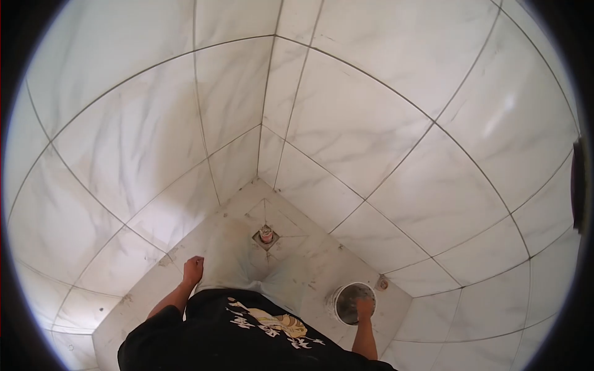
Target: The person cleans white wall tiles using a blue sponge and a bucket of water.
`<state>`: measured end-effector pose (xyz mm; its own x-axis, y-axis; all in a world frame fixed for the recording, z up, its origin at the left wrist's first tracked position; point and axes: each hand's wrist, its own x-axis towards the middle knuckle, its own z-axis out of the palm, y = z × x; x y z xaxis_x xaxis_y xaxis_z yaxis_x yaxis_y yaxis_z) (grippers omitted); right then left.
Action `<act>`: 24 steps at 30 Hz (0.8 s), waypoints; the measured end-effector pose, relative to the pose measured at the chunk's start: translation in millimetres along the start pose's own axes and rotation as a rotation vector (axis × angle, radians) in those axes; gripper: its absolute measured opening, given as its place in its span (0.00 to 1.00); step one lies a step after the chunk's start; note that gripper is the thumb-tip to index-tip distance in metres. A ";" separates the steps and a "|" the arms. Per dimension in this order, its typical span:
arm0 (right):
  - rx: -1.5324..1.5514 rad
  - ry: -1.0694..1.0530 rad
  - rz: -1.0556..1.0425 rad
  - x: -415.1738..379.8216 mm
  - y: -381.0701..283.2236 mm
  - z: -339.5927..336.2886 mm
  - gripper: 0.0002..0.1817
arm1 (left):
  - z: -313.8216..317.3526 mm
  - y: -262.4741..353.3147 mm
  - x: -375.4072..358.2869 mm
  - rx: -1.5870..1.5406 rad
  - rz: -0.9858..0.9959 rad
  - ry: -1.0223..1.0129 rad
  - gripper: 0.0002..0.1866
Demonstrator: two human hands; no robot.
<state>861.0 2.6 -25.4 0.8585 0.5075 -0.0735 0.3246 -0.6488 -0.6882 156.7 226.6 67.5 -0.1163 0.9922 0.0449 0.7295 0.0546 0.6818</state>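
My right hand (365, 307) reaches into a white bucket (338, 309) on the floor at the lower right. The bucket's inside looks dark grey, and my fingers are too small and blurred to make out what they touch. My left hand (193, 270) hangs beside my left leg with its fingers curled into a loose fist; whatever it may hold is hidden. The light trousers and black printed shirt that I wear fill the lower middle.
Marbled tile walls (365, 111) meet in a corner ahead. A square floor opening with a reddish pipe end (266, 234) lies near that corner. A small round pipe opening (382, 284) sits beside the right wall. A dark object (578, 185) stands out at the far right.
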 end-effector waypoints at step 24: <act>-1.189 -0.751 -0.165 -42.3 -241.7 -115.9 0.39 | 25.6 24.0 144.7 -0.229 -0.332 -0.292 0.36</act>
<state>792.3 72.3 227.6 0.4880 0.5554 -0.6734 0.8584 -0.4450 0.2551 174.7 374.4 71.7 -0.1002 0.9170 -0.3860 0.5145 0.3799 0.7687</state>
